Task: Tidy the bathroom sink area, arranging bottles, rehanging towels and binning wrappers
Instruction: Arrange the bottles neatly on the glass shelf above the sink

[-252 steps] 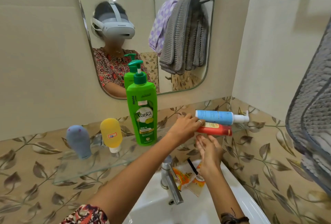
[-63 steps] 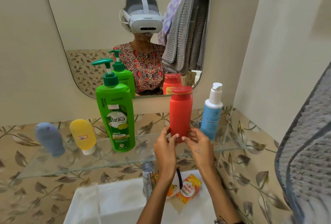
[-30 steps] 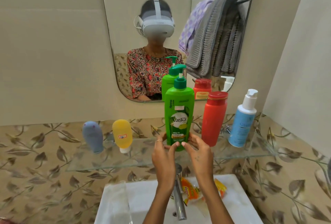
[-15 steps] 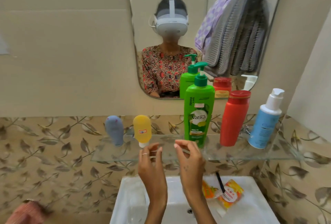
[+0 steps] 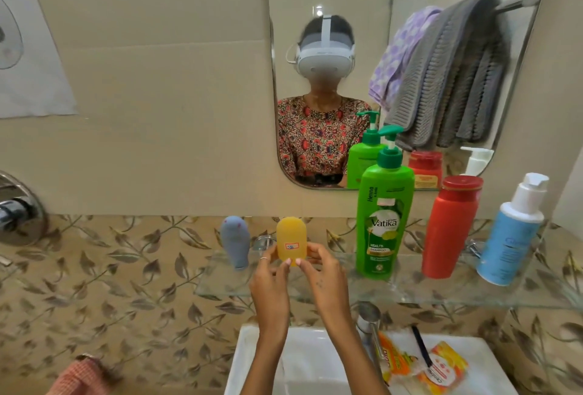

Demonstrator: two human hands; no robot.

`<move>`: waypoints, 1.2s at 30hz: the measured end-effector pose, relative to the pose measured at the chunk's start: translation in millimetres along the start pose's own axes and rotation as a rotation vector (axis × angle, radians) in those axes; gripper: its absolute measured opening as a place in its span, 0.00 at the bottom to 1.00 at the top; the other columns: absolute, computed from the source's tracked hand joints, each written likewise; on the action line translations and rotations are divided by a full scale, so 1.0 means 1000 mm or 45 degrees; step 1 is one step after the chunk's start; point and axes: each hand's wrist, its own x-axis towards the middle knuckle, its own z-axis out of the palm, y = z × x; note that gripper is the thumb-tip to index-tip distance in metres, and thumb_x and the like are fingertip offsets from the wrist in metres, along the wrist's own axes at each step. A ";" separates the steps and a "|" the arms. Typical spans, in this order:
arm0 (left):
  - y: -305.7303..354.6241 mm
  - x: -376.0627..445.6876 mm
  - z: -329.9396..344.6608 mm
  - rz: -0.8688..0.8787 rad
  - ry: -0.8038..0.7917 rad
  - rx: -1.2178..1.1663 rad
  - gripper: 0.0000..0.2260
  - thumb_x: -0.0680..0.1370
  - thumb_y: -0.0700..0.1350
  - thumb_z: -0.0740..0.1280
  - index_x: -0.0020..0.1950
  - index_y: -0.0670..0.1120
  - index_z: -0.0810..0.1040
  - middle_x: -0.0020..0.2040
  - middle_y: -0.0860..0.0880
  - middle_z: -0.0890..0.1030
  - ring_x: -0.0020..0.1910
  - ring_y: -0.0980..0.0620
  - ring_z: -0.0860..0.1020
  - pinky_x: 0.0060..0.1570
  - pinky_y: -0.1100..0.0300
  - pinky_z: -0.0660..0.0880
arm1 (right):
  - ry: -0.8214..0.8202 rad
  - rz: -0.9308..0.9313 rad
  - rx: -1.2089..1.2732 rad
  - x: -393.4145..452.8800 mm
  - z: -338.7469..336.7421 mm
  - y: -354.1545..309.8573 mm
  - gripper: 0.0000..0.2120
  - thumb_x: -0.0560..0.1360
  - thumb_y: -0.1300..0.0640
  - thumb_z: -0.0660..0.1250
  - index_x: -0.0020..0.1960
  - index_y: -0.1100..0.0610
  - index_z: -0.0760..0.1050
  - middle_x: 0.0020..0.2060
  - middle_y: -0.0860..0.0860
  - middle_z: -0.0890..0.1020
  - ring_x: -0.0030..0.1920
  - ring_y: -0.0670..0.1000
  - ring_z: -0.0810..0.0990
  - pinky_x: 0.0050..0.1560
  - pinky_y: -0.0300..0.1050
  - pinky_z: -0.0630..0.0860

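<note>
Both my hands pinching yellow tube (image 5: 291, 241) over glass shelf (image 5: 441, 292): left hand (image 5: 271, 281) and right hand (image 5: 326, 274) curling fingers round its lower end. Tube standing upright, rounded end up, soft matte, capsule-shaped. Grey tube (image 5: 235, 242) just beside, upright. Green bottle (image 5: 383, 221), glossy, standing further right.

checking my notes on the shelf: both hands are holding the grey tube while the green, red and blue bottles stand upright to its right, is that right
Not quite. The head view shows both the left hand and the right hand holding the yellow tube, not the grey tube, which stands untouched beside it. The green bottle, red bottle and blue bottle do stand upright to the right.
</note>
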 end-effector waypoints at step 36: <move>-0.017 0.041 -0.067 0.010 -0.013 0.018 0.04 0.77 0.40 0.63 0.49 0.45 0.77 0.42 0.48 0.81 0.43 0.49 0.80 0.38 0.66 0.74 | -0.062 0.022 0.071 -0.006 0.068 -0.029 0.12 0.73 0.59 0.68 0.56 0.57 0.77 0.49 0.52 0.84 0.48 0.49 0.81 0.48 0.43 0.77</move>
